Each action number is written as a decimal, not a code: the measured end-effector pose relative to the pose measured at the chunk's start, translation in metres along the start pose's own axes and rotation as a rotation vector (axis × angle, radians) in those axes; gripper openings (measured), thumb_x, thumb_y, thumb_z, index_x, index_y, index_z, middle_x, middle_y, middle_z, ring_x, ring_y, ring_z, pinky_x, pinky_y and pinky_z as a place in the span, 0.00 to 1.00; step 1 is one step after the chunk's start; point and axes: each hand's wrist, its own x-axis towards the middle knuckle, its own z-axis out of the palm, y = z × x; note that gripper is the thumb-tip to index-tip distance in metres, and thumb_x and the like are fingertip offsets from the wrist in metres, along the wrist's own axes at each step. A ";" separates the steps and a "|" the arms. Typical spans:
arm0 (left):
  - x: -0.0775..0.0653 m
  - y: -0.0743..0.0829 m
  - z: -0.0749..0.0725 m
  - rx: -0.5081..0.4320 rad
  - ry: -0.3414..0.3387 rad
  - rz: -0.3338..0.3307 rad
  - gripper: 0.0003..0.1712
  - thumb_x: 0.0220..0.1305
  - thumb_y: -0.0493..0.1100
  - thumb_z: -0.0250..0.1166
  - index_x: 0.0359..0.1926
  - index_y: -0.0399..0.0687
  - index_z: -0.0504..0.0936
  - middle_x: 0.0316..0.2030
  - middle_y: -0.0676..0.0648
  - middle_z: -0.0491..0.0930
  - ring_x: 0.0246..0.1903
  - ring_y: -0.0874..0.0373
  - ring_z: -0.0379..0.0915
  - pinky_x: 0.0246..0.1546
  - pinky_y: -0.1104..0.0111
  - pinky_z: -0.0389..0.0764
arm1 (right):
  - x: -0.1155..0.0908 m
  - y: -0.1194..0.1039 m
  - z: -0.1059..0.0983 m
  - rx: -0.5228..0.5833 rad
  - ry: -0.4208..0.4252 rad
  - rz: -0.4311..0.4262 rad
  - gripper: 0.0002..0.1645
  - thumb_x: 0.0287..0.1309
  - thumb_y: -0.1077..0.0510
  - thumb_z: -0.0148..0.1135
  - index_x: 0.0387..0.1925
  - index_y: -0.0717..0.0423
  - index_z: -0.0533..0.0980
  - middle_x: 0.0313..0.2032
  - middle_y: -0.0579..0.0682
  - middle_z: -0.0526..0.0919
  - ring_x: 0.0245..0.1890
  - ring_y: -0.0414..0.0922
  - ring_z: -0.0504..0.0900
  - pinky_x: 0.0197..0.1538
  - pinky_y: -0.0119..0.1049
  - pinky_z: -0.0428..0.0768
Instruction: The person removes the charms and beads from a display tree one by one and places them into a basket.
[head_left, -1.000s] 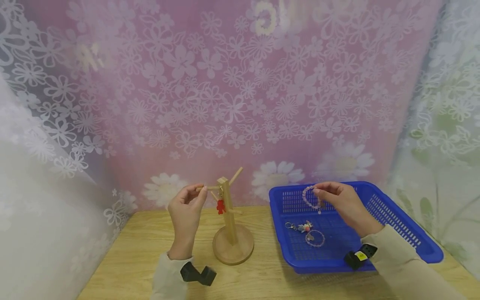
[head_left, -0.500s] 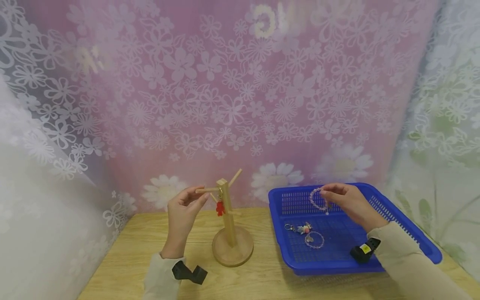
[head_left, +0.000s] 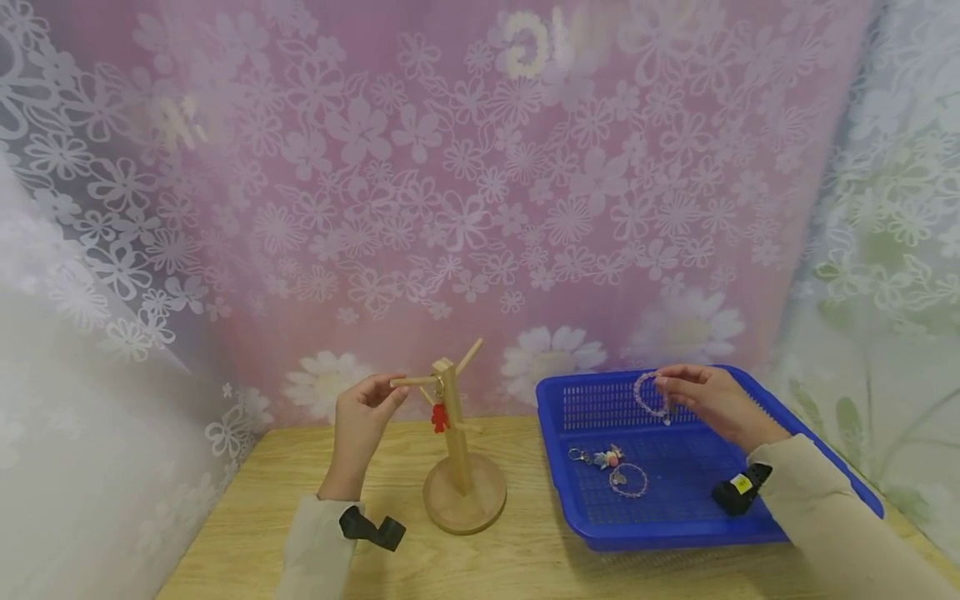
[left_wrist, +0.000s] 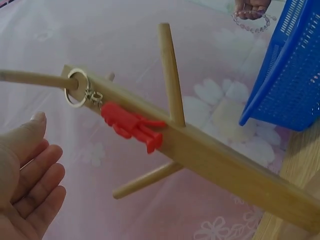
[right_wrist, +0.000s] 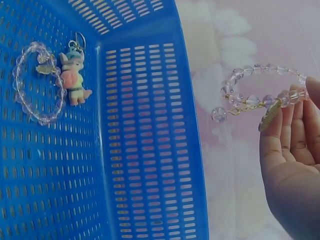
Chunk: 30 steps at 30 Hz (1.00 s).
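Observation:
My right hand point(head_left: 716, 406) pinches a bracelet of clear pinkish beads point(right_wrist: 257, 70) between thumb and fingers. A small metal leaf charm point(right_wrist: 270, 116) and a round bead on a short chain dangle from it. My left hand point(left_wrist: 31, 180) has its fingers loosely bent, apart from the wooden stand point(left_wrist: 215, 167), near the tip of an upper peg point(left_wrist: 37, 78). On that peg hangs a keychain with a red figure point(left_wrist: 127, 125), its ring close to the post.
Under my right hand is a blue plastic basket point(head_left: 551, 392). Inside lie another beaded bracelet point(right_wrist: 19, 82) and a keychain with a pastel doll point(right_wrist: 75, 77). The stand's round base point(head_left: 465, 512) rests on the wooden table point(head_left: 525, 575). A floral curtain point(head_left: 480, 208) hangs behind.
My right hand has moved to the right with the bracelet, over the basket. My left hand has shifted slightly left from the peg's tip. The red keychain stays on its peg.

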 end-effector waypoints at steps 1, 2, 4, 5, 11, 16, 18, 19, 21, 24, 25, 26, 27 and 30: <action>0.002 -0.001 0.000 0.009 -0.009 -0.008 0.12 0.55 0.39 0.70 0.41 0.42 0.85 0.27 0.44 0.82 0.25 0.65 0.76 0.25 0.75 0.74 | 0.000 0.000 -0.001 0.010 -0.005 -0.003 0.09 0.64 0.51 0.57 0.42 0.46 0.79 0.39 0.34 0.80 0.37 0.38 0.78 0.45 0.31 0.77; 0.004 -0.002 -0.001 0.016 -0.019 -0.014 0.12 0.55 0.39 0.70 0.41 0.42 0.85 0.27 0.45 0.81 0.24 0.65 0.75 0.24 0.75 0.74 | 0.001 0.000 -0.002 0.026 -0.011 -0.005 0.07 0.65 0.52 0.57 0.41 0.46 0.79 0.38 0.35 0.80 0.36 0.38 0.78 0.45 0.32 0.77; 0.007 -0.005 -0.001 0.012 -0.035 -0.021 0.12 0.55 0.40 0.70 0.42 0.43 0.85 0.26 0.45 0.80 0.24 0.64 0.72 0.24 0.75 0.72 | 0.003 0.001 -0.005 0.050 -0.023 -0.010 0.07 0.66 0.54 0.56 0.41 0.46 0.79 0.38 0.35 0.81 0.36 0.38 0.78 0.44 0.32 0.78; 0.009 -0.007 -0.001 0.007 -0.043 -0.027 0.12 0.56 0.40 0.70 0.42 0.43 0.85 0.27 0.45 0.79 0.24 0.64 0.72 0.24 0.75 0.73 | 0.003 0.001 -0.006 0.059 -0.029 -0.010 0.07 0.66 0.54 0.56 0.41 0.46 0.79 0.38 0.35 0.81 0.36 0.37 0.78 0.44 0.32 0.78; 0.015 -0.022 -0.001 -0.030 -0.079 -0.084 0.14 0.57 0.38 0.68 0.45 0.39 0.84 0.27 0.45 0.78 0.24 0.64 0.69 0.28 0.75 0.74 | 0.009 0.007 -0.012 0.078 -0.064 -0.002 0.08 0.66 0.56 0.55 0.42 0.48 0.79 0.39 0.36 0.81 0.37 0.38 0.78 0.44 0.31 0.78; 0.018 -0.026 -0.004 -0.056 -0.120 -0.124 0.15 0.59 0.37 0.67 0.47 0.35 0.82 0.29 0.48 0.79 0.27 0.64 0.71 0.33 0.73 0.77 | 0.012 0.012 -0.016 0.021 -0.095 -0.016 0.10 0.67 0.56 0.54 0.44 0.54 0.78 0.41 0.37 0.80 0.42 0.36 0.77 0.46 0.27 0.77; 0.019 -0.026 -0.004 -0.081 -0.153 -0.129 0.15 0.60 0.36 0.66 0.48 0.33 0.81 0.32 0.48 0.81 0.30 0.65 0.74 0.37 0.72 0.79 | 0.012 0.014 -0.019 0.001 -0.103 -0.013 0.12 0.68 0.56 0.53 0.46 0.58 0.76 0.41 0.37 0.80 0.43 0.36 0.77 0.46 0.26 0.76; 0.019 -0.028 -0.004 -0.096 -0.173 -0.135 0.15 0.60 0.35 0.65 0.48 0.32 0.80 0.34 0.48 0.81 0.32 0.64 0.76 0.38 0.71 0.79 | 0.012 0.016 -0.020 -0.008 -0.107 -0.010 0.13 0.68 0.56 0.53 0.47 0.59 0.76 0.40 0.37 0.80 0.44 0.35 0.77 0.46 0.25 0.75; 0.022 -0.033 -0.003 -0.121 -0.204 -0.149 0.16 0.61 0.35 0.65 0.49 0.32 0.80 0.37 0.48 0.82 0.35 0.64 0.78 0.40 0.70 0.80 | 0.013 0.018 -0.021 -0.001 -0.113 0.000 0.14 0.68 0.57 0.53 0.49 0.61 0.75 0.39 0.38 0.80 0.41 0.37 0.77 0.46 0.25 0.75; 0.026 -0.043 0.000 -0.145 -0.242 -0.156 0.17 0.61 0.36 0.64 0.50 0.32 0.79 0.42 0.46 0.81 0.39 0.63 0.79 0.43 0.69 0.80 | 0.014 0.021 -0.023 0.010 -0.124 0.019 0.14 0.68 0.58 0.53 0.50 0.62 0.75 0.37 0.39 0.81 0.38 0.38 0.78 0.45 0.28 0.76; 0.027 -0.046 0.001 -0.144 -0.253 -0.158 0.17 0.61 0.36 0.64 0.50 0.32 0.79 0.43 0.44 0.81 0.40 0.61 0.79 0.43 0.69 0.80 | 0.015 0.022 -0.023 0.012 -0.127 0.025 0.14 0.67 0.58 0.53 0.49 0.62 0.75 0.37 0.39 0.81 0.38 0.39 0.78 0.45 0.30 0.77; 0.028 -0.048 0.002 -0.140 -0.265 -0.155 0.17 0.62 0.37 0.63 0.50 0.32 0.79 0.44 0.42 0.81 0.40 0.60 0.79 0.44 0.68 0.80 | 0.015 0.023 -0.023 0.016 -0.129 0.034 0.14 0.67 0.58 0.53 0.49 0.62 0.75 0.37 0.39 0.81 0.37 0.39 0.79 0.45 0.32 0.78; 0.029 -0.049 0.003 -0.138 -0.277 -0.156 0.17 0.62 0.37 0.63 0.50 0.31 0.79 0.44 0.40 0.81 0.41 0.58 0.79 0.45 0.67 0.80 | 0.016 0.024 -0.024 0.015 -0.133 0.042 0.14 0.67 0.58 0.54 0.49 0.62 0.75 0.38 0.38 0.81 0.38 0.39 0.79 0.45 0.33 0.78; 0.030 -0.052 0.005 -0.132 -0.310 -0.167 0.17 0.63 0.37 0.62 0.49 0.30 0.78 0.46 0.35 0.80 0.43 0.52 0.79 0.47 0.65 0.79 | 0.017 0.027 -0.025 0.010 -0.145 0.064 0.15 0.66 0.58 0.55 0.49 0.63 0.75 0.40 0.39 0.81 0.41 0.37 0.79 0.47 0.33 0.78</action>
